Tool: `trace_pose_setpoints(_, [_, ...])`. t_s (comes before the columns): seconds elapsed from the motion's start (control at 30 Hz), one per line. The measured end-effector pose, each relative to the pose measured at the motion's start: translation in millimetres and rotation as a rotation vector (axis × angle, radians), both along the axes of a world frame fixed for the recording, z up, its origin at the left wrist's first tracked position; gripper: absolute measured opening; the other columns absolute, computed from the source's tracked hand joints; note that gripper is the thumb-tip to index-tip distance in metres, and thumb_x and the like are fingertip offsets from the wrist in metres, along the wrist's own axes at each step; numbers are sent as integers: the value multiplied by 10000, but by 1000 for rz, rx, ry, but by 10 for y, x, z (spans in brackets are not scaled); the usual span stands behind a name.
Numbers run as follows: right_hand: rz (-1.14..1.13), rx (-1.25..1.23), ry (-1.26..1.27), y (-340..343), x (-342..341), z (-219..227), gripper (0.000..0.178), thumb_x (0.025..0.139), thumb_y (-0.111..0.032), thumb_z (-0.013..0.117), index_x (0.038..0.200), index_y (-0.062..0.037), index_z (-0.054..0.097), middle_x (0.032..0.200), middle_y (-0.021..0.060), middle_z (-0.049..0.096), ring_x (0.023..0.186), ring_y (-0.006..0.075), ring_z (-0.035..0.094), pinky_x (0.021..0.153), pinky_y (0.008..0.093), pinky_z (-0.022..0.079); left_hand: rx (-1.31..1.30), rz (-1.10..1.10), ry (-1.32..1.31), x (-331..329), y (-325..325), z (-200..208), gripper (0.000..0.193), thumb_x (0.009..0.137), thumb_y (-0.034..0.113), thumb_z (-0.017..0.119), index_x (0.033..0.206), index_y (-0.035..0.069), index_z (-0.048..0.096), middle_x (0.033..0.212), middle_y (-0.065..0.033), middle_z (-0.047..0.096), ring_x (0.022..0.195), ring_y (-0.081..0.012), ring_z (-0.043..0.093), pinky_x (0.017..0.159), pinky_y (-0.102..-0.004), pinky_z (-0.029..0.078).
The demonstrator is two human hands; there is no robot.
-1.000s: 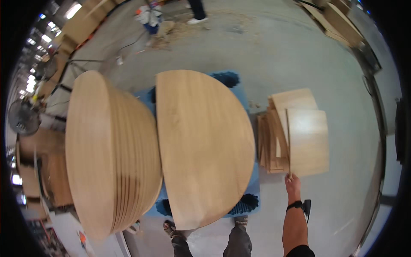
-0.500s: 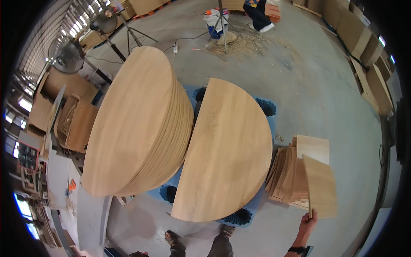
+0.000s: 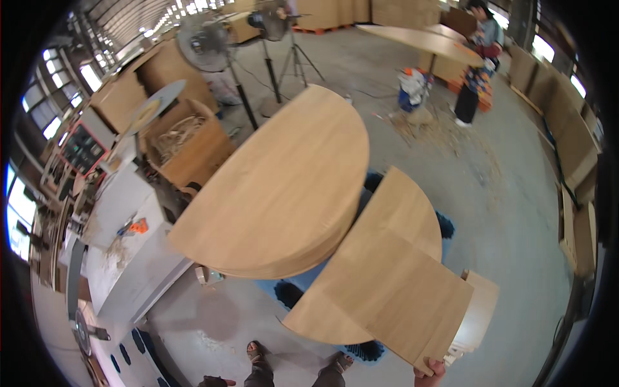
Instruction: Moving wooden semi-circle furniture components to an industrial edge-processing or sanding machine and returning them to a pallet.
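Note:
My right hand (image 3: 431,370), near the lower edge, is closed on the near corner of a rectangular wooden board (image 3: 403,300). The board extends over a half-round wooden panel (image 3: 412,209) and hides part of it; whether the two touch, I cannot tell. To the left stands a tall stack of half-round panels (image 3: 284,187). Both rest on a blue pallet (image 3: 309,278). Beyond the held board's right edge, a pile of smaller boards (image 3: 482,300) shows in part on the floor. My left hand (image 3: 222,382) barely enters at the bottom, its fingers mostly hidden.
A grey-white machine table (image 3: 145,242) with an orange item lies at left. Behind it are a cardboard box of scraps (image 3: 193,151) and standing fans (image 3: 203,48). Farther off, a person (image 3: 483,39) is beside a large panel (image 3: 419,42). Cardboard sheets (image 3: 567,142) line the right wall.
The rectangular board has swung left with my right hand, from beside the small pile to over the half-round panel. The view has turned, bringing a far person and panel into sight.

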State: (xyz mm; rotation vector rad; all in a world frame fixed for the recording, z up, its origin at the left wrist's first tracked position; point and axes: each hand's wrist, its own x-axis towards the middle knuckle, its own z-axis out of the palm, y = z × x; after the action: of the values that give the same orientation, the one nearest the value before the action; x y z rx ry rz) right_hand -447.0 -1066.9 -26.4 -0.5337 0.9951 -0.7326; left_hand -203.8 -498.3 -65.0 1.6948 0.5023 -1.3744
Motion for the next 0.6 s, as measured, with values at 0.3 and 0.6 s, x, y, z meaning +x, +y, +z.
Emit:
trace_pose_setpoints(0.3, [-3,-285,-11,692,2015,140,159,820,-233,577,810,-77,546,555,10,476,404,122,398,407,241,332,54,-927,-1026,425,702,423,180,871,129,500,866,180,673,871,-69,691,759,-249,614,689,-430,433])
trace_pose_setpoints(0.6, [-79,-106,-24,1159,1461,803,167,827,-196,555,700,-97,509,516,5,446,387,118,375,371,251,268,347,-854,-1028,618,2507,-231,230,885,205,575,716,57,625,680,-62,649,637,-172,602,593,-339,510])
